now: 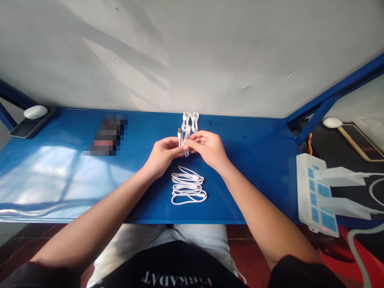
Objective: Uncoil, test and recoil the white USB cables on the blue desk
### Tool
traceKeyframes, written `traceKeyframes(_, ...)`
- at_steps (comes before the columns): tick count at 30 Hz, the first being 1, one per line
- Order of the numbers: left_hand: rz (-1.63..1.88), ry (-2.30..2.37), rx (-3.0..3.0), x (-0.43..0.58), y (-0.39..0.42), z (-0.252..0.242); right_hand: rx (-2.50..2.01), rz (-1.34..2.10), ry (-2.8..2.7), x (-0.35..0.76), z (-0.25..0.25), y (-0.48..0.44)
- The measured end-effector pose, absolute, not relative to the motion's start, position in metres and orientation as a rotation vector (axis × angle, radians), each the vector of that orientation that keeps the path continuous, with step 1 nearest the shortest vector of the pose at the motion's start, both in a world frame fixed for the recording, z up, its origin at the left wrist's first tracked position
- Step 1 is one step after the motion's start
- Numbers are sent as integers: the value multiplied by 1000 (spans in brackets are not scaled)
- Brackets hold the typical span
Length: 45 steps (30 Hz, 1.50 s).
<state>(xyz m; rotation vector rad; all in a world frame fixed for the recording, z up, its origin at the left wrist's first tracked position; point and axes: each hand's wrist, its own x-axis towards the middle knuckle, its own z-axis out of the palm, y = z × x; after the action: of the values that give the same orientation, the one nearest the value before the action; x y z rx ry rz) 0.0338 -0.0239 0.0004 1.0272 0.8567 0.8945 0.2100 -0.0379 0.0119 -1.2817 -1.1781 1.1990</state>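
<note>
Hands (162,156) (211,148) angle inward and meet, pinching a coiled white cable (187,135).

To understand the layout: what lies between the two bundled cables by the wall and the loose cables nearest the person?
In the head view, the left hand and the right hand, holding a white cable, lie there.

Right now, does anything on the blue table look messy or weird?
A little: thin dark strips lie scattered to the right of the tidy white bundles, looking like stray scraps. I see no spill.
</note>
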Motion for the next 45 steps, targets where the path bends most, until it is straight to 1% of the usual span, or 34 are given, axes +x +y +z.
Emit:
traceKeyframes(5,878,852,1058,33,-25,1,-1290,1333,-1107,212,6,-35)
traceKeyframes(12,869,888,1114,31,-22,-4,-1313,1434,-1053,214,11,-36)
traceKeyframes(22,861,891,1212,29,-18,-7,-1321,1438,-1058,215,10,-36)
traceKeyframes(27,869,945,1370,29,-18,-5,-1329,1451,-1100,214,7,-36)
traceKeyframes(35,864,1083,1470,26,-16,-1,-1409,1325,-1110,210,11,-36)
traceKeyframes(40,742,1136,1300,17,-9,3,-1491,1415,-1018,215,22,-37)
traceKeyframes(45,599,1236,1230,-1,-2,15,-1587,1372,-1074,229,26,-36)
